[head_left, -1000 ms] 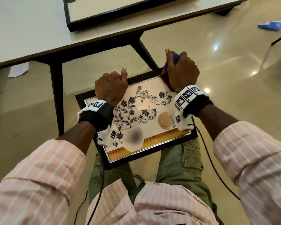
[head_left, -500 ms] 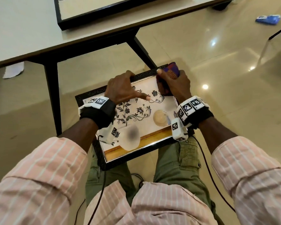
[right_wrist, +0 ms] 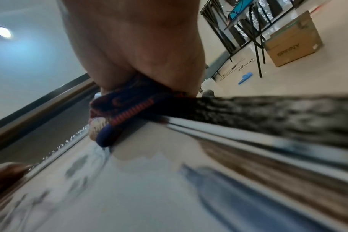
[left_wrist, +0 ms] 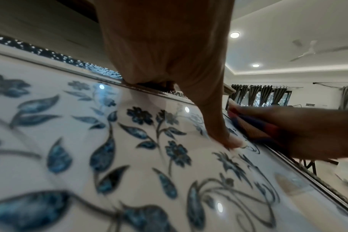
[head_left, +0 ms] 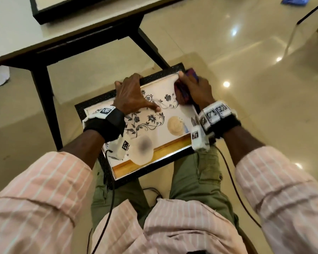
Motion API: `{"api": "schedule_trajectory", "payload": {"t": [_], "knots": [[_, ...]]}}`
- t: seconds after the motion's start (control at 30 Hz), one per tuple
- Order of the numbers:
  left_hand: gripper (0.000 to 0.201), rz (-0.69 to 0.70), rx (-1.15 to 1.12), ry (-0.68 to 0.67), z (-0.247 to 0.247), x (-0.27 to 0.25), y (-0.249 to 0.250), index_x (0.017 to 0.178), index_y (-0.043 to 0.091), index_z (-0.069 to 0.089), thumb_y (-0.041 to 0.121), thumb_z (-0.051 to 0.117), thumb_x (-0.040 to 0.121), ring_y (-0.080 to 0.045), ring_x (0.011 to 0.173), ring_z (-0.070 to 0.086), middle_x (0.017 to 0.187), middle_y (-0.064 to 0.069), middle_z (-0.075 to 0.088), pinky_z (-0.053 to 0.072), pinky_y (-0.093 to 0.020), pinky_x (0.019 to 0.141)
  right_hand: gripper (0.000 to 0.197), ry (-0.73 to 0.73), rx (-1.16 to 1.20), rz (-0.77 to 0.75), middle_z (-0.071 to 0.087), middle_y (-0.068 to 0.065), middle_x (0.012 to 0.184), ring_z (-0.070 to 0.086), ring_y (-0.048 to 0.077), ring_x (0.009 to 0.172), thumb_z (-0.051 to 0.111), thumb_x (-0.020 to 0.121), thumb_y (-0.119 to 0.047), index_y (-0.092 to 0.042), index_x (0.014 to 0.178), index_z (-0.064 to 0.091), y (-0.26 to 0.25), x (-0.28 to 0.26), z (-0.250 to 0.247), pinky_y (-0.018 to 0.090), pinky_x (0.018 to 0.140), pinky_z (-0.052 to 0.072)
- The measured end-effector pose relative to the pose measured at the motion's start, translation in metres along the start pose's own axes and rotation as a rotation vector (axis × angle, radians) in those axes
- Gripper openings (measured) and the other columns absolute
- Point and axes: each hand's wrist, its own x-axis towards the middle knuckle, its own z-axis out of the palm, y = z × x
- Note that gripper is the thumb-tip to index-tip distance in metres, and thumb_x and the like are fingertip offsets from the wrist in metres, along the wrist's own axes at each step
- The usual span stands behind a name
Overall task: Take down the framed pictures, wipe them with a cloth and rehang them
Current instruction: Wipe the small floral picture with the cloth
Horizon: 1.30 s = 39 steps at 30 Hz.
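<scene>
A black-framed floral picture (head_left: 173,110) lies face up on my lap. My left hand (head_left: 130,94) holds its far edge, fingers curled over the frame and thumb flat on the glass (left_wrist: 232,141). My right hand (head_left: 195,88) grips a bunched red and blue cloth (head_left: 181,92) and presses it on the glass at the far right corner. In the right wrist view the cloth (right_wrist: 119,113) sits under my palm against the frame's dark border (right_wrist: 268,109). The left wrist view shows the blue flower print (left_wrist: 109,149) close up.
A white table (head_left: 17,33) with black legs stands just ahead, with a second black-framed picture (head_left: 50,13) lying on it. Glossy beige floor spreads to the right, with a blue item (head_left: 294,0) on it. A cardboard box (right_wrist: 292,40) stands farther off.
My left hand moved from the glass back to the frame's far edge. My right hand wiped the cloth from the far corner inward along the right side of the glass.
</scene>
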Motion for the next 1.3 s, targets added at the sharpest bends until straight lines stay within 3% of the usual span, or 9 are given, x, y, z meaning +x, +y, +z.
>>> {"api": "schedule_trajectory", "payload": {"t": [0.1, 0.33, 0.5, 0.6, 0.73, 0.87, 1.03, 1.17, 1.3], "knots": [[0.113, 0.007, -0.018, 0.028, -0.004, 0.002, 0.006, 0.13, 0.008, 0.044, 0.072, 0.081, 0.044, -0.024, 0.11, 0.05, 0.12, -0.009, 0.056, 0.025, -0.034, 0.09, 0.054, -0.004, 0.002, -0.07, 0.072, 0.003, 0.088, 0.068, 0.018, 0.084, 0.064, 0.081, -0.063, -0.012, 0.092, 0.071, -0.031, 0.016, 0.002, 0.026, 0.075, 0.051], [0.116, -0.023, -0.067, -0.023, 0.003, -0.003, -0.001, 0.136, 0.006, 0.041, 0.066, 0.084, 0.047, -0.028, 0.122, 0.048, 0.132, -0.013, 0.054, 0.025, -0.039, 0.103, 0.058, -0.079, -0.068, 0.007, 0.073, 0.004, 0.086, 0.07, 0.02, 0.082, 0.062, 0.08, -0.067, -0.011, 0.09, 0.072, 0.022, -0.009, -0.002, 0.037, 0.083, 0.056], [0.114, -0.022, -0.056, -0.008, 0.002, 0.003, 0.002, 0.134, 0.007, 0.042, 0.068, 0.083, 0.047, -0.027, 0.119, 0.049, 0.129, -0.011, 0.055, 0.023, -0.034, 0.095, 0.058, -0.066, -0.114, -0.005, 0.066, 0.007, 0.081, 0.064, 0.021, 0.076, 0.067, 0.075, -0.067, -0.01, 0.08, 0.062, -0.016, 0.02, 0.002, 0.031, 0.068, 0.048], [0.113, -0.037, -0.061, -0.018, 0.003, 0.003, -0.002, 0.134, 0.007, 0.043, 0.067, 0.084, 0.047, -0.027, 0.119, 0.05, 0.129, -0.01, 0.056, 0.025, -0.035, 0.097, 0.06, -0.084, -0.155, -0.005, 0.071, 0.007, 0.088, 0.067, 0.023, 0.082, 0.068, 0.072, -0.069, -0.01, 0.084, 0.066, -0.001, 0.014, 0.004, 0.035, 0.077, 0.055], [0.115, -0.069, -0.066, -0.067, 0.009, 0.003, -0.008, 0.136, 0.008, 0.044, 0.068, 0.084, 0.046, -0.027, 0.121, 0.05, 0.13, -0.01, 0.057, 0.027, -0.037, 0.102, 0.036, -0.204, -0.15, 0.045, 0.069, -0.002, 0.082, 0.067, 0.018, 0.081, 0.071, 0.078, -0.058, -0.023, 0.077, 0.065, 0.042, -0.015, -0.011, 0.025, 0.069, 0.052], [0.11, -0.047, -0.077, -0.079, 0.012, 0.007, 0.001, 0.134, 0.007, 0.045, 0.065, 0.084, 0.049, -0.027, 0.12, 0.05, 0.13, -0.011, 0.056, 0.023, -0.029, 0.092, 0.065, -0.187, -0.226, 0.042, 0.071, 0.007, 0.096, 0.069, 0.024, 0.087, 0.068, 0.072, -0.069, -0.01, 0.1, 0.066, 0.028, 0.006, -0.014, 0.037, 0.083, 0.057], [0.111, -0.057, -0.083, -0.047, 0.009, 0.007, -0.004, 0.136, 0.007, 0.044, 0.065, 0.084, 0.05, -0.027, 0.122, 0.05, 0.131, -0.011, 0.056, 0.027, -0.037, 0.103, 0.059, -0.145, -0.257, -0.105, 0.062, 0.005, 0.108, 0.058, 0.023, 0.096, 0.064, 0.086, -0.056, -0.01, 0.122, 0.052, 0.003, 0.005, 0.0, 0.031, 0.083, 0.046], [0.115, -0.106, -0.085, -0.099, 0.013, 0.008, -0.01, 0.137, 0.008, 0.044, 0.068, 0.083, 0.047, -0.028, 0.124, 0.05, 0.133, -0.011, 0.056, 0.03, -0.042, 0.11, 0.047, -0.156, -0.304, -0.041, 0.063, 0.004, 0.099, 0.063, 0.026, 0.094, 0.06, 0.088, -0.057, -0.013, 0.106, 0.056, 0.045, -0.019, -0.006, 0.03, 0.077, 0.047], [0.113, -0.092, -0.074, -0.121, 0.017, 0.011, 0.0, 0.139, 0.008, 0.043, 0.064, 0.085, 0.05, -0.028, 0.127, 0.048, 0.135, -0.012, 0.054, 0.028, -0.042, 0.111, 0.049, -0.176, -0.284, 0.024, 0.067, 0.01, 0.105, 0.063, 0.027, 0.097, 0.058, 0.089, -0.058, -0.011, 0.102, 0.061, 0.035, -0.009, -0.014, 0.037, 0.088, 0.051]]}}
